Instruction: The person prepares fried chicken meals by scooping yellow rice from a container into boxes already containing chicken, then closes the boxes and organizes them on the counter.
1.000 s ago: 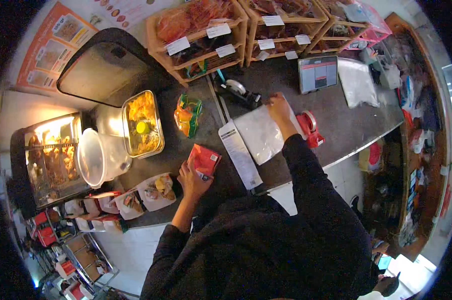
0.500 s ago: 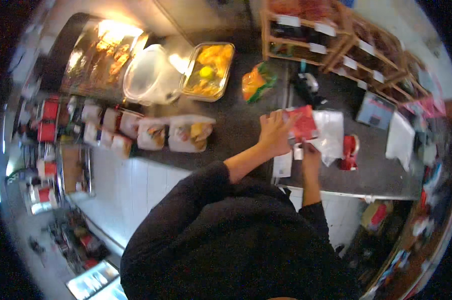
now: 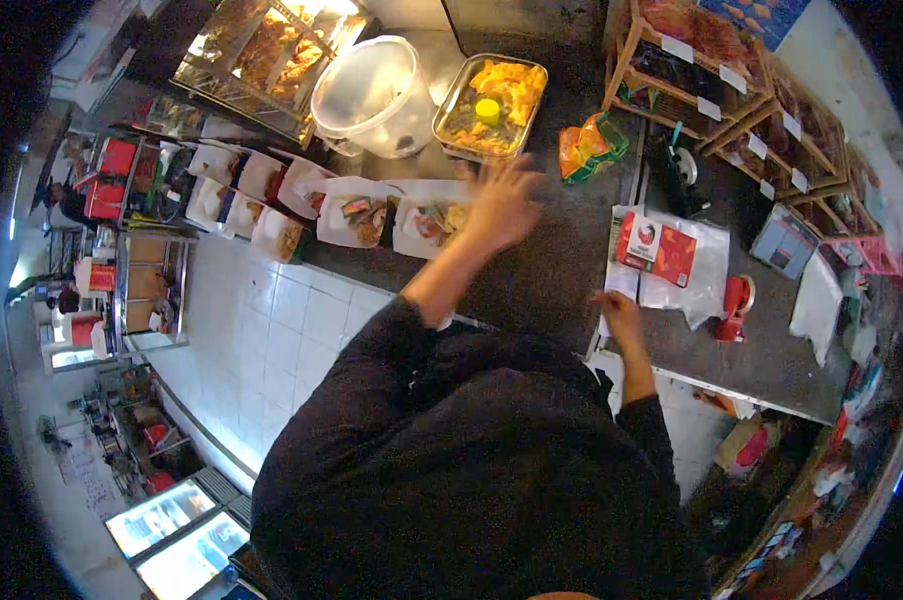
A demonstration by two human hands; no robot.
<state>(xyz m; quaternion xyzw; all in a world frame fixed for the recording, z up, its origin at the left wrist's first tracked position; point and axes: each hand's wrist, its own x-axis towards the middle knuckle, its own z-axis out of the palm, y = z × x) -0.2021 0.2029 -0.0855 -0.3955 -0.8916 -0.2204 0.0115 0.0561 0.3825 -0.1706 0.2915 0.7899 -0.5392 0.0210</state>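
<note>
My left hand [image 3: 501, 205], blurred with fingers spread, hovers beside an open white food box [image 3: 426, 225], just below a glass tray of yellow food [image 3: 511, 95]. The red printed box [image 3: 661, 255] lies by itself on a clear plastic bag [image 3: 696, 300] and white paper slip [image 3: 616, 282]. Over that slip, my right hand [image 3: 618, 315] has curled fingers; anything inside them is too small to make out. A red tape dispenser [image 3: 734, 310] stands right of the bag, and a black one [image 3: 681, 175] behind it. An orange-green packet [image 3: 591, 150] lies beside the tray.
Several open food boxes [image 3: 356, 220] line the left counter, below a translucent tub [image 3: 366, 100] and lit food display [image 3: 256, 55]. Wooden racks [image 3: 691, 65] stand at back right, near a grey screen device [image 3: 781, 240]. A tiled floor [image 3: 281, 330] shows beyond the counter edge.
My left hand let go of the red box, now lying on the bag, and moved left toward the food boxes. My right hand drew slightly down. The view has turned.
</note>
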